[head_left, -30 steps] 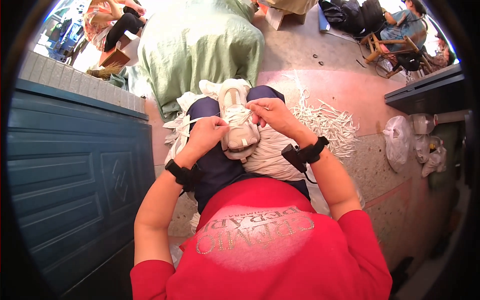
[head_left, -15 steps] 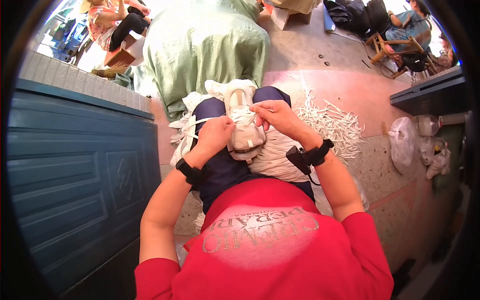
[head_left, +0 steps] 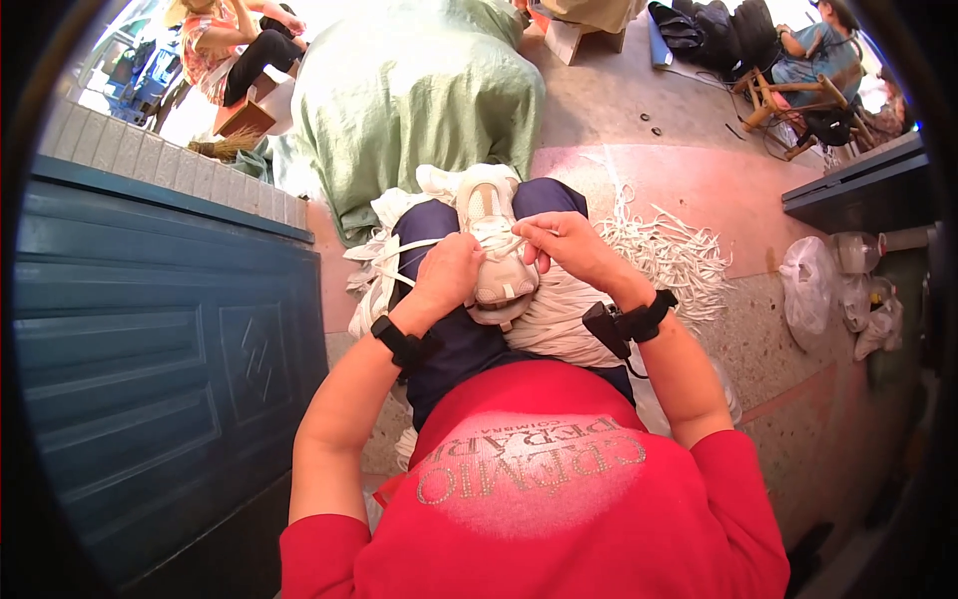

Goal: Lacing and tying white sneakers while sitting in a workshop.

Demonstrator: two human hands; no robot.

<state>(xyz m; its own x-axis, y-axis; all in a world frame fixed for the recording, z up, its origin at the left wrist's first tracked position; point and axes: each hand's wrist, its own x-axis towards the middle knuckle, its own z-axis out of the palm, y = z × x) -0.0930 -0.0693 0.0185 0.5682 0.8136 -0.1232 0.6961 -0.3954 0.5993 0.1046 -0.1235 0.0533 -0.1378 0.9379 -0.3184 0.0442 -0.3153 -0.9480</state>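
Note:
A white sneaker [head_left: 496,250] lies on my lap, toe pointing away from me. My left hand [head_left: 449,275] grips its left side and pinches a white shoelace [head_left: 414,249] that runs off to the left. My right hand [head_left: 565,244] pinches the lace at the shoe's eyelets on the right side. Both wrists carry black bands. More white shoes [head_left: 384,215] and a bundle of white laces [head_left: 559,319] rest around my knees.
A pile of loose white laces [head_left: 669,250] lies on the floor to my right. A green cloth-covered heap [head_left: 419,90] sits ahead. A blue panelled door [head_left: 150,339] stands at my left. Other people sit at the far left and far right. Plastic bags [head_left: 818,290] lie by a dark table.
My hands kept working the lace on the sneaker; the left hand has drawn the lace out to the left. The view has shifted slightly.

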